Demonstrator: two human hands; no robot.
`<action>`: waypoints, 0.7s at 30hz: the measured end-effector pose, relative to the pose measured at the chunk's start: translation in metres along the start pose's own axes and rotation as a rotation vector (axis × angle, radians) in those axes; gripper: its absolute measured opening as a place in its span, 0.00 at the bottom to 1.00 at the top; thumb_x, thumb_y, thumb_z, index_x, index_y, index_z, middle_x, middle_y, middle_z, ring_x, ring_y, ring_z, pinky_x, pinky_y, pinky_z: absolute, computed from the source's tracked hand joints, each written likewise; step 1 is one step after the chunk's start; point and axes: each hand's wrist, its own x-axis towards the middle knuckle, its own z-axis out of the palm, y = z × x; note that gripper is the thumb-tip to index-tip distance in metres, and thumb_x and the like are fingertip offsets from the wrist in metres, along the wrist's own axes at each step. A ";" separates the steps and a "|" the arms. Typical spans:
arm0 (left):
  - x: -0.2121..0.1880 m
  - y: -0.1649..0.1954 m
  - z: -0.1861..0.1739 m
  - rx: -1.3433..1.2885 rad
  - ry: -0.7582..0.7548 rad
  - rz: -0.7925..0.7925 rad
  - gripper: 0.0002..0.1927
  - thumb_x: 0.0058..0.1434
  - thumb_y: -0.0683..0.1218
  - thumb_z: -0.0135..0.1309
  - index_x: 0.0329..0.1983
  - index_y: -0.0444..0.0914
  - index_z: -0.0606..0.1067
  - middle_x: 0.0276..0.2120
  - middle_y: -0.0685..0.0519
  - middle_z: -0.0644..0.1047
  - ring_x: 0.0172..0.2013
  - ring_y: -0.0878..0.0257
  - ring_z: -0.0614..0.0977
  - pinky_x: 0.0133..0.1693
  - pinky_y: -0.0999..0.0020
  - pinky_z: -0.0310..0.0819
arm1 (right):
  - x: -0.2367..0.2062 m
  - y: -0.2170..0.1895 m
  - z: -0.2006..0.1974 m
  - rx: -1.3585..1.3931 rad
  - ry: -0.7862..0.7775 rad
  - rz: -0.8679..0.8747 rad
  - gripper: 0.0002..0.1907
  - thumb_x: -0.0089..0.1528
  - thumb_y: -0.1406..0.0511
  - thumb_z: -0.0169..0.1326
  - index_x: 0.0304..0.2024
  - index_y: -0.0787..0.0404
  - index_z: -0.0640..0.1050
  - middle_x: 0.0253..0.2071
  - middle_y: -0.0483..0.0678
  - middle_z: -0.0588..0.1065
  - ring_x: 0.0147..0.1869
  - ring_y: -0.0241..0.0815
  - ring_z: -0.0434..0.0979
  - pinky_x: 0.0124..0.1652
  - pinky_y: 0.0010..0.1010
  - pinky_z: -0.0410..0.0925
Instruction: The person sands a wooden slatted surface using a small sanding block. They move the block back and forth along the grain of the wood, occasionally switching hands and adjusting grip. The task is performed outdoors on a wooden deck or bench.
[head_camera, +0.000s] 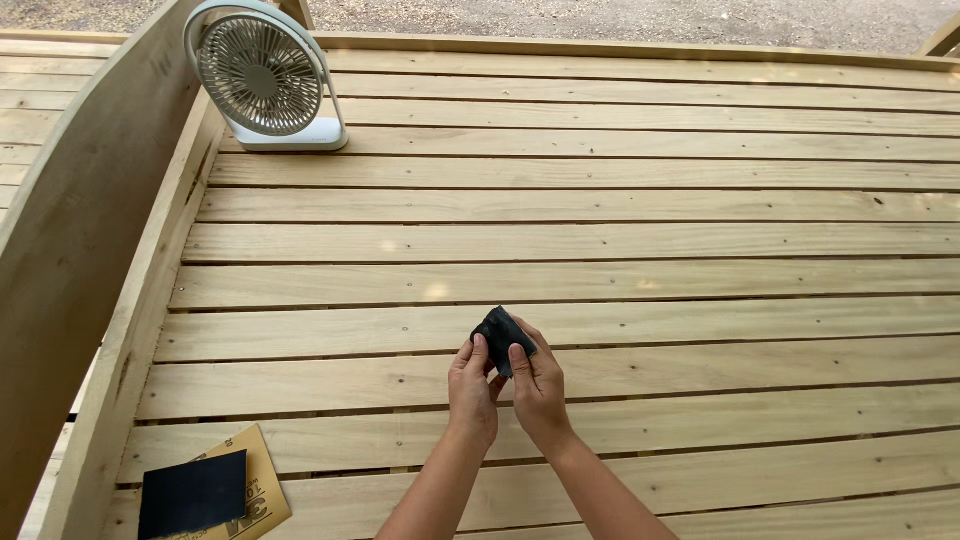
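Nearest, a dark sandpaper sheet (193, 493) lies on the wooden slats (600, 245), while the left hand (472, 385) and right hand (537, 385) both pinch a small folded dark sandpaper piece (500, 335) above them — best creased tight, grit outward, I'd judge.

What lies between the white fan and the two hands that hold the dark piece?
Only bare wooden slats lie between the fan and the hands, left hand and right hand; the head view shows this.
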 end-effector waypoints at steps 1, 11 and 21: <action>-0.001 -0.002 0.006 0.244 -0.035 0.152 0.18 0.73 0.55 0.47 0.56 0.41 0.76 0.47 0.52 0.74 0.43 0.65 0.77 0.43 0.63 0.76 | 0.005 0.004 -0.017 -0.074 0.054 -0.082 0.20 0.72 0.63 0.44 0.62 0.69 0.74 0.64 0.51 0.73 0.65 0.46 0.74 0.60 0.32 0.68; 0.027 -0.016 0.026 1.882 -0.137 0.831 0.32 0.68 0.60 0.37 0.75 0.48 0.58 0.74 0.52 0.55 0.71 0.53 0.52 0.67 0.43 0.37 | 0.030 0.093 -0.241 -1.245 0.422 0.215 0.24 0.70 0.63 0.46 0.66 0.68 0.69 0.71 0.59 0.66 0.75 0.58 0.63 0.69 0.47 0.59; 0.042 -0.030 0.023 1.774 -0.099 0.795 0.30 0.72 0.57 0.29 0.73 0.42 0.60 0.75 0.54 0.56 0.75 0.59 0.53 0.71 0.50 0.40 | 0.029 0.103 -0.149 -1.089 -0.246 -0.135 0.26 0.67 0.58 0.46 0.68 0.55 0.69 0.74 0.44 0.62 0.78 0.43 0.57 0.71 0.61 0.48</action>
